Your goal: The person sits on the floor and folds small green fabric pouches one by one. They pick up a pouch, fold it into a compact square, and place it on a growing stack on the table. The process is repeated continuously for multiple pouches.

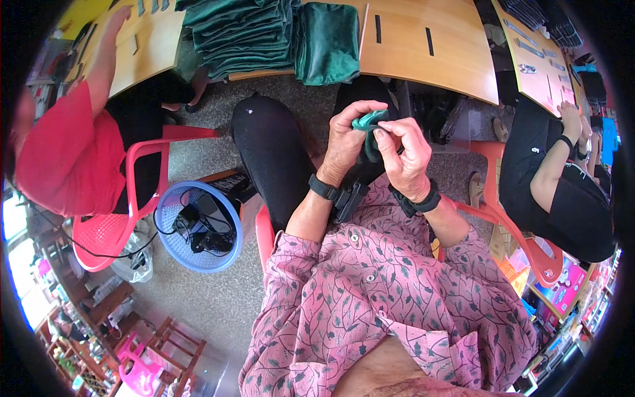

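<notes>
Above my lap, both hands are raised and close together on a small piece of green velvety cloth. My left hand grips its left side between thumb and bent fingers. My right hand pinches the other edge with thumb and fingertips. Part of the cloth hangs down between the hands; its full shape is hidden. On the wooden table in front lies a tall stack of folded dark green velvet pieces. Right beside it sits another folded green velvet piece, reaching the near edge.
At my left stands a blue plastic basket with black devices and cables inside. A person in red sits left near a pink-red chair. Another person in black sits at the right table, where metal tools lie.
</notes>
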The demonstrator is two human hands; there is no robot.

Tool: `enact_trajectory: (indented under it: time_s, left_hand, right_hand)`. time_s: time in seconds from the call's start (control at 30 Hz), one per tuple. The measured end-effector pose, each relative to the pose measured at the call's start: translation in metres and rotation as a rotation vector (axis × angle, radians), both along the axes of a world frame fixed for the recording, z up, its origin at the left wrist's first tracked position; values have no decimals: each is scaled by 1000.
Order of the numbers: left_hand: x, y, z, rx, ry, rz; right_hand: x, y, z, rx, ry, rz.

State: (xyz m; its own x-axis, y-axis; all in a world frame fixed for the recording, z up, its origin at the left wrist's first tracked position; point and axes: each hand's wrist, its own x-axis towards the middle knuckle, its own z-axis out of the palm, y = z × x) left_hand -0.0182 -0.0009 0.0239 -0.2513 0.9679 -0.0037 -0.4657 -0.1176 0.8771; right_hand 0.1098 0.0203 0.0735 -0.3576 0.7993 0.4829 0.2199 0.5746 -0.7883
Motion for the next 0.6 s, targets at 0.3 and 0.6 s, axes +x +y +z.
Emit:
enact_trajectory:
  time_s: [0.3,0.6]
  left_hand:
    - [-1,0,2,14,93,23]
    - [1,0,0,-62,324,223]
  right_hand:
    - [0,0,5,-25,18,14]
    - [-2,-3,2,96,-32,239]
